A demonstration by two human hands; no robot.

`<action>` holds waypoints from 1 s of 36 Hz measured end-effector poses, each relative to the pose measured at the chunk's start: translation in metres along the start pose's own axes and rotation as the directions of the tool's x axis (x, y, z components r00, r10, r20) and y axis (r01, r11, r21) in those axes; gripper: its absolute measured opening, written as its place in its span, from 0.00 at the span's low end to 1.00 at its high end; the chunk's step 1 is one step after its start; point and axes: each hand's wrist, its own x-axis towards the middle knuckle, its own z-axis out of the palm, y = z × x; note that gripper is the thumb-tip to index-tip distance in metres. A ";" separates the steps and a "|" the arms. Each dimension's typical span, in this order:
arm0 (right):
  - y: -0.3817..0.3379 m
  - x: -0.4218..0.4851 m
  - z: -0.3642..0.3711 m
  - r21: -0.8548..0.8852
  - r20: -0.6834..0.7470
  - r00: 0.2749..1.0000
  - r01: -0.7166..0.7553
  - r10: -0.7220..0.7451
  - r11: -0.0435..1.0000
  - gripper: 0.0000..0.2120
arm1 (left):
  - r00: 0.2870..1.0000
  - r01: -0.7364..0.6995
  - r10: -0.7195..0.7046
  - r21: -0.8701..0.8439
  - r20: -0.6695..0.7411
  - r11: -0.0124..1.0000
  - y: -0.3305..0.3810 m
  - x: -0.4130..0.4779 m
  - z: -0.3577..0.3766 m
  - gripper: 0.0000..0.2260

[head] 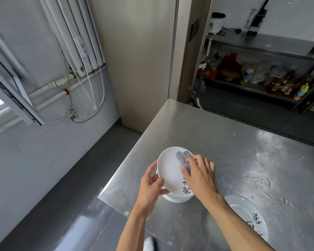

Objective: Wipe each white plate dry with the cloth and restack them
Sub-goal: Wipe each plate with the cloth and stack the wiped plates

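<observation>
Left hand (151,183): you grip the plate (169,171) at its near-left rim, thumb on the face and fingers curled behind.
Plate: you hold it tilted, face toward you, just above the stack; black writing shows at its lower edge.
Stack (178,199): white plates sit under the held one, near the table's left corner.
Cloth (184,157): grey, pressed against the right part of the plate's face.
Right hand (199,176): your fingers lie spread and nearly flat on the cloth, pressing it to the plate, not curled round it.
Table (225,142): steel, with water drops (257,182) to the right of your hands.
Second plate (243,214): it lies flat on the table beside your right forearm, apart from the stack, with black writing on it.
</observation>
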 end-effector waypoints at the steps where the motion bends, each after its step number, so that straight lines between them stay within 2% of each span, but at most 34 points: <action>1: 0.000 0.000 0.000 -0.010 0.057 0.998 -0.025 0.026 1.000 0.16 | 1.000 0.000 0.000 0.004 0.001 1.000 0.000 -0.001 0.000 0.29; 3: -0.001 0.001 0.000 0.020 0.164 0.983 -0.090 0.086 0.996 0.22 | 1.000 0.005 -0.005 0.007 -0.001 1.000 -0.001 -0.002 0.000 0.30; 6: 0.001 0.002 0.001 0.075 0.228 0.966 -0.143 0.123 0.987 0.17 | 1.000 0.022 -0.022 0.002 -0.011 1.000 -0.003 -0.005 0.000 0.31; 8: 0.000 0.001 -0.001 0.212 0.253 0.956 -0.202 0.145 0.956 0.13 | 0.999 0.029 -0.029 0.001 -0.018 1.000 -0.003 -0.006 -0.001 0.31; 11: -0.005 -0.001 -0.004 0.459 0.367 0.919 -0.312 0.142 0.832 0.11 | 0.999 0.030 -0.030 -0.001 -0.018 1.000 -0.003 -0.008 -0.002 0.31; 13: -0.009 -0.002 -0.002 0.514 0.383 0.918 -0.303 0.101 0.803 0.11 | 1.000 0.027 -0.027 -0.009 -0.017 1.000 -0.002 -0.010 -0.002 0.31; 15: -0.012 -0.002 0.000 0.489 0.343 0.935 -0.264 0.095 0.831 0.08 | 1.000 0.019 -0.019 -0.020 -0.012 1.000 0.000 -0.011 -0.002 0.30; 17: -0.014 -0.001 0.004 0.360 0.166 0.982 -0.143 0.087 0.922 0.06 | 1.000 0.014 -0.015 -0.027 -0.014 1.000 0.001 -0.011 -0.002 0.30; 19: -0.017 0.001 0.001 0.303 0.075 0.990 -0.140 0.123 0.943 0.09 | 0.999 0.019 -0.020 -0.032 -0.025 0.999 0.000 -0.011 -0.003 0.30; 22: -0.016 0.003 -0.005 0.220 0.065 0.990 -0.137 0.126 0.966 0.17 | 0.999 0.020 -0.021 -0.034 -0.036 0.999 -0.001 -0.011 -0.005 0.31; 25: -0.009 0.002 -0.005 0.097 0.170 0.985 -0.053 0.036 0.994 0.16 | 0.999 0.014 -0.015 -0.021 -0.041 1.000 -0.001 -0.012 -0.005 0.31; 27: -0.010 -0.003 -0.004 0.086 0.189 0.982 -0.041 0.024 0.995 0.13 | 1.000 0.004 -0.004 0.002 -0.030 1.000 0.000 -0.013 -0.004 0.30; 30: -0.015 -0.012 -0.002 0.076 0.274 0.959 -0.089 0.065 0.993 0.23 | 1.000 -0.005 0.006 0.040 -0.005 0.999 0.001 -0.014 -0.005 0.29; 31: -0.015 -0.014 0.000 0.076 0.285 0.956 -0.098 0.072 0.992 0.23 | 1.000 -0.005 0.005 0.048 0.000 0.999 0.001 -0.014 -0.006 0.30; 36: -0.012 -0.012 0.007 0.052 0.211 0.973 -0.105 0.092 0.993 0.08 | 1.000 0.008 -0.008 0.050 0.007 0.999 -0.004 -0.018 -0.009 0.30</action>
